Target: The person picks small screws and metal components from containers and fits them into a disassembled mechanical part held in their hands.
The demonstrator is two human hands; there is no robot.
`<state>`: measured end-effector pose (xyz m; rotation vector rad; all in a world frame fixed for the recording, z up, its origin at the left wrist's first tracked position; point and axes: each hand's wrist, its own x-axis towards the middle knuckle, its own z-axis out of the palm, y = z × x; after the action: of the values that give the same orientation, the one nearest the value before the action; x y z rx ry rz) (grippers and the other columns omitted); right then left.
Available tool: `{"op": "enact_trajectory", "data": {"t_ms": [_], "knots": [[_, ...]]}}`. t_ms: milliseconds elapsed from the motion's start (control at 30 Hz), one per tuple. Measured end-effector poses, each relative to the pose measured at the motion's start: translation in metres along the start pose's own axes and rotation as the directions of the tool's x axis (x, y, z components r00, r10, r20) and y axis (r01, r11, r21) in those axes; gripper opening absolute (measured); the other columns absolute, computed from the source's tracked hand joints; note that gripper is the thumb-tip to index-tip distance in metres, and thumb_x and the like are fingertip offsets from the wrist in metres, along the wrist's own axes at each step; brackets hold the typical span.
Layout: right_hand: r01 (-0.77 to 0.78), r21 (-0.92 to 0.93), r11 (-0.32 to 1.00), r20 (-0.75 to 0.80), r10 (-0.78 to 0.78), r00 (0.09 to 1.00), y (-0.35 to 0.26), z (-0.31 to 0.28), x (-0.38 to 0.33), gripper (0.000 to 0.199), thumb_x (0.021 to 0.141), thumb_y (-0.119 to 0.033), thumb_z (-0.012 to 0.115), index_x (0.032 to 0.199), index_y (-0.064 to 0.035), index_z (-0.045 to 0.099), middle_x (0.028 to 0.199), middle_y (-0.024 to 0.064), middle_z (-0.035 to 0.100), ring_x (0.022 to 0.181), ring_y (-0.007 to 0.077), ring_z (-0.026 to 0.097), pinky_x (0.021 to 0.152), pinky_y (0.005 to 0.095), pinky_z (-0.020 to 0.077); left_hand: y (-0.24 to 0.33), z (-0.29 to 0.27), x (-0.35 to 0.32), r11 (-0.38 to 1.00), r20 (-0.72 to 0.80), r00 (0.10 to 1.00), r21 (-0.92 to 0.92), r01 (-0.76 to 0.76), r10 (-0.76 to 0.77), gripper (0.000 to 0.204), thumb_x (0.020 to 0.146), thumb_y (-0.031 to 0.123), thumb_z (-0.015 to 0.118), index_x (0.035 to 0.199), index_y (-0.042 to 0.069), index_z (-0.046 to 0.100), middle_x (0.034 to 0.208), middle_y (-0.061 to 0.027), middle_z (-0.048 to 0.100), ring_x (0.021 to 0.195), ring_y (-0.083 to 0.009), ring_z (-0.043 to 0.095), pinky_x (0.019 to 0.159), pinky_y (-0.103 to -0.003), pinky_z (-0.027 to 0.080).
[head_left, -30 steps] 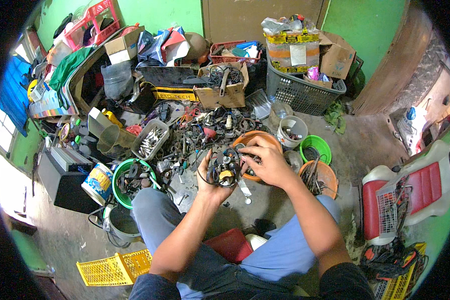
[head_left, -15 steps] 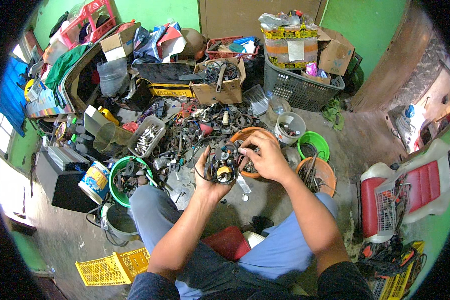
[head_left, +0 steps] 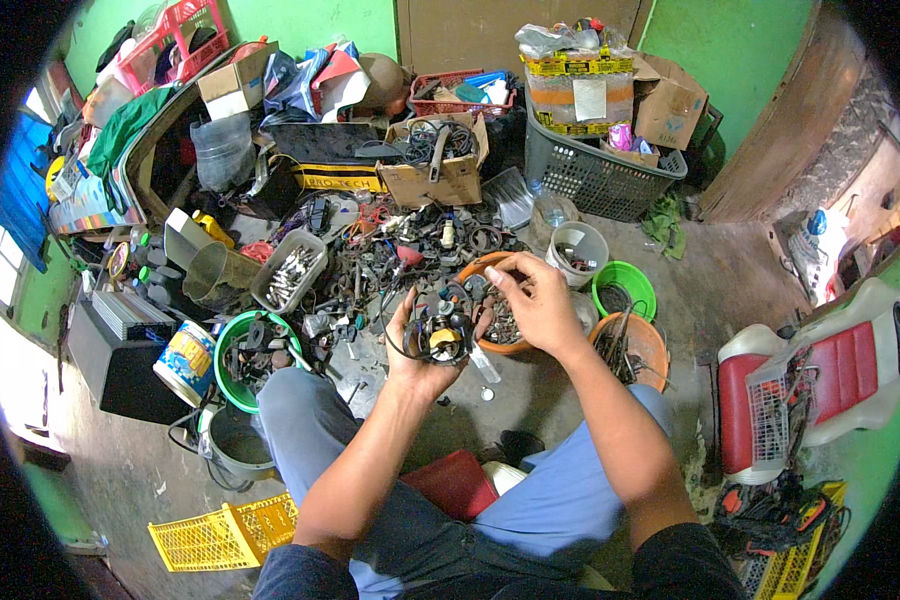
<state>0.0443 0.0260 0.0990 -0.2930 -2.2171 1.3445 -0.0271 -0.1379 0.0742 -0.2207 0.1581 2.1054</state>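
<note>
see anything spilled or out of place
Yes: a heap of small parts lies strewn across the floor, outside the green basin at left that holds other parts, so it looks spilled, though it may be deliberate.

A dark, wire-looped, yellow-patched part [head_left: 442, 333] lies in the left grip [head_left: 418, 368].

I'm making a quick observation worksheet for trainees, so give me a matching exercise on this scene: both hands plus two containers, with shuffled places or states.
Column one
1. Left hand
2. Right hand
3. Grey perforated basket
4. Yellow lattice crate

Column two
A. On the floor, toward the picture's lower left
B. Apart from the part in the other hand, to its right
C. Holding a dark, wired part
D. Near the back, with a taped box sitting on it or in it

Right pairs: 1-C, 2-B, 3-D, 4-A
</note>
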Motion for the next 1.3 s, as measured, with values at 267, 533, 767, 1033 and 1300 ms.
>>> {"op": "enact_trajectory", "data": {"t_ms": [267,533,767,1033,1300], "knots": [[-0.296,0.702,0.648,0.155,0.267,0.951,0.002,-0.019,0.006,0.015,0.100,-0.012,0.059,0.110,-0.0013,0.061,0.091,0.0081,0.069,0.081,0.0170,0.068,0.071,0.0303,0.0546,-0.001,0.007,0.001,0.999,-0.037,0.998,0.006,-0.047,0.047,0.056,0.095,0.043,0.049,0.128,-0.002,0.055,0.130,-0.0236,0.058,0.124,-0.0453,0.053,0.110,-0.056,0.041],[-0.347,0.888,0.302,0.306,0.177,0.935,0.014,-0.039,0.007,0.016,0.102,-0.017,0.055,0.115,-0.0078,0.060,0.097,0.0051,0.068,0.092,0.0181,0.066,0.080,0.0333,0.0538,-0.001,0.003,0.003,0.998,0.020,0.999,0.035,-0.044,0.043,0.059,0.094,0.042,0.052,0.133,-0.002,0.054,0.135,-0.0250,0.056,0.126,-0.0481,0.051,0.111,-0.054,0.041],[-0.353,0.905,0.239,0.323,0.156,0.934,0.013,-0.041,0.007,0.015,0.103,-0.017,0.054,0.113,-0.0089,0.060,0.097,0.0030,0.064,0.093,0.0179,0.065,0.079,0.0339,0.0545,-0.002,0.003,0.004,0.999,-0.003,1.000,-0.014,-0.031,0.031,0.058,0.093,0.043,0.054,0.130,-0.002,0.055,0.134,-0.0247,0.057,0.127,-0.0473,0.050,0.111,-0.056,0.040],[-0.358,0.911,0.204,0.330,0.159,0.930,0.011,-0.042,0.007,0.015,0.102,-0.024,0.056,0.103,-0.0098,0.060,0.089,0.0024,0.063,0.090,0.0200,0.065,0.078,0.0346,0.0552,-0.002,0.004,0.004,0.999,-0.010,1.000,0.031,-0.024,0.024,0.056,0.096,0.042,0.049,0.129,-0.002,0.056,0.134,-0.0252,0.057,0.127,-0.0465,0.051,0.111,-0.054,0.041],[-0.283,0.920,0.271,0.281,0.045,0.959,0.002,-0.043,0.006,0.018,0.099,-0.016,0.060,0.114,-0.0053,0.061,0.101,0.0068,0.068,0.093,0.0201,0.067,0.079,0.0360,0.0563,-0.003,0.005,0.002,0.998,-0.010,0.999,0.043,-0.047,0.047,0.059,0.095,0.046,0.049,0.133,0.000,0.053,0.133,-0.0259,0.056,0.122,-0.0438,0.054,0.110,-0.053,0.043]]}}
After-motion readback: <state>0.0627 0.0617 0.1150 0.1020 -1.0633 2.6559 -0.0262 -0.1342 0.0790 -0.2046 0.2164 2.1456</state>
